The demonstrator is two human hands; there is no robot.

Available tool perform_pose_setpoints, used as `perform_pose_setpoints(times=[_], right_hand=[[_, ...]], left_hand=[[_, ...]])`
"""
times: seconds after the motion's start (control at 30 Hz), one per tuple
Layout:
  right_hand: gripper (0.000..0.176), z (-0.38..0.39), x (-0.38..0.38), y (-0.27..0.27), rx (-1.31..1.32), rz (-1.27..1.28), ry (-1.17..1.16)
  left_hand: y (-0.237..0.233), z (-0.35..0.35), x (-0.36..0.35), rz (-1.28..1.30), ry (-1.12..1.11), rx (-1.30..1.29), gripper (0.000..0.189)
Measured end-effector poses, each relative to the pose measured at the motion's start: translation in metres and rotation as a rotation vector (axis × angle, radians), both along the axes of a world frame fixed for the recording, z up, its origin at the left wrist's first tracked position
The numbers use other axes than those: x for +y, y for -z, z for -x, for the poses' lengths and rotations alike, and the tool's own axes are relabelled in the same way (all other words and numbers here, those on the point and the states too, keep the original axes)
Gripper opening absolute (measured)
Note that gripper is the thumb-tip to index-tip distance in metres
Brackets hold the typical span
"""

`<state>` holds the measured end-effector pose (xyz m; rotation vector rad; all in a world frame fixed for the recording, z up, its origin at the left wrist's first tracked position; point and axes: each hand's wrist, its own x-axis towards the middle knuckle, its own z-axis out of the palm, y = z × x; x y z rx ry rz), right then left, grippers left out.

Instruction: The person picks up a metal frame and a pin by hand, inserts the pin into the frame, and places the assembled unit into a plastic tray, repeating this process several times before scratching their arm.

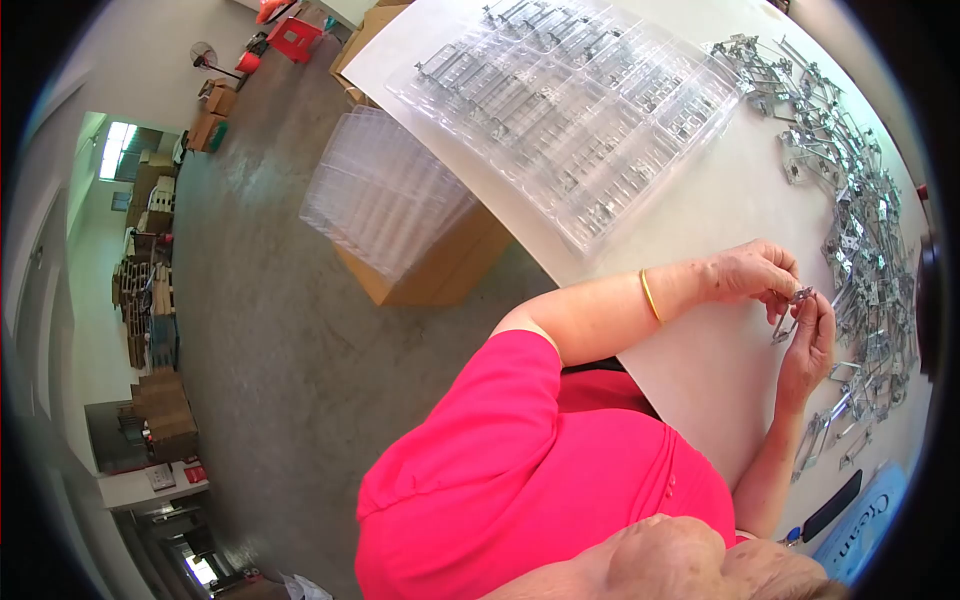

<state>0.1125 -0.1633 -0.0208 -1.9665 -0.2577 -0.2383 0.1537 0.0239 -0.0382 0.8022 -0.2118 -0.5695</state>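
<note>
My left hand (755, 272), with a yellow bangle on its wrist, reaches over the white table (720, 225). Its fingers are pinched on one end of a small metal bracket (783, 328). My right hand (810, 350) grips the same bracket from the other side, its thumb and fingertips meeting those of my left hand. The thin bracket hangs down between the two hands. Just beyond them lies a long heap of similar metal parts (860, 215). Clear plastic trays (590, 225) with metal parts in their compartments lie at the table's far end.
Beside the table, empty clear trays (385, 190) are stacked on a cardboard box (450, 265). A dark flat object (833, 506) and a blue packet (868, 520) lie near my right forearm. More boxes (165, 405) and a red stool (295, 38) stand farther off.
</note>
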Motion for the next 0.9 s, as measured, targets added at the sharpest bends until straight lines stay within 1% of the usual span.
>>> perform_pose_setpoints(times=[0.1, 0.13, 0.2, 0.23, 0.3, 0.33, 0.37, 0.43, 0.47, 0.5, 0.53, 0.6, 0.73, 0.8, 0.83, 0.87, 0.9], right_hand=[[0.020, 0.000, -0.001, 0.002, -0.013, -0.035, -0.032], [0.020, -0.001, -0.001, 0.003, -0.009, -0.031, -0.026], [0.018, -0.003, -0.005, 0.006, 0.056, -0.136, -0.016], [0.018, -0.003, -0.007, 0.005, 0.046, -0.115, 0.019], [0.016, -0.004, -0.002, 0.000, 0.133, -0.329, 0.050], [0.016, -0.004, 0.000, -0.006, 0.129, -0.335, 0.050], [0.016, -0.003, 0.001, -0.012, 0.125, -0.339, 0.054], [0.016, -0.006, 0.000, -0.009, 0.110, -0.415, 0.076], [0.016, -0.006, 0.002, -0.010, 0.117, -0.433, 0.099], [0.017, -0.005, 0.004, -0.011, 0.127, -0.461, 0.110], [0.017, -0.003, 0.003, -0.011, 0.117, -0.457, 0.138], [0.017, -0.001, 0.005, -0.011, 0.197, -0.502, 0.074], [0.020, -0.002, 0.005, -0.013, 0.172, -0.462, 0.065], [0.020, -0.004, 0.002, -0.013, 0.137, -0.448, 0.078], [0.020, -0.004, 0.001, -0.013, 0.107, -0.427, 0.088], [0.020, -0.005, 0.001, -0.015, 0.105, -0.429, 0.090], [0.022, -0.005, 0.000, -0.019, 0.081, -0.377, 0.122]], left_hand=[[0.010, -0.004, -0.001, -0.006, 0.033, -0.010, 0.018], [0.008, -0.003, 0.000, -0.002, 0.039, -0.005, 0.018], [-0.005, 0.001, 0.002, -0.038, 0.044, 0.072, 0.022], [-0.007, 0.002, 0.002, -0.012, 0.040, 0.094, 0.025], [-0.002, 0.003, 0.003, 0.003, 0.036, 0.117, 0.031], [0.001, 0.002, 0.003, -0.011, 0.032, 0.119, 0.033], [-0.003, 0.005, 0.007, -0.039, 0.062, 0.024, 0.034], [-0.012, 0.005, 0.007, -0.211, 0.089, -0.210, 0.034], [-0.015, 0.007, 0.006, -0.258, 0.107, -0.277, 0.032], [-0.016, 0.008, 0.002, -0.238, 0.143, -0.285, 0.032], [-0.016, 0.010, 0.000, -0.248, 0.139, -0.299, 0.031], [-0.016, 0.015, -0.002, -0.249, 0.118, -0.283, 0.029], [-0.010, 0.012, 0.000, -0.229, 0.146, -0.241, 0.031], [-0.010, 0.012, 0.002, -0.332, 0.101, -0.332, 0.031], [-0.012, 0.013, 0.001, -0.334, 0.104, -0.334, 0.031], [-0.013, 0.014, 0.000, -0.286, 0.076, -0.301, 0.031], [-0.014, 0.014, -0.001, -0.238, 0.047, -0.267, 0.031]])
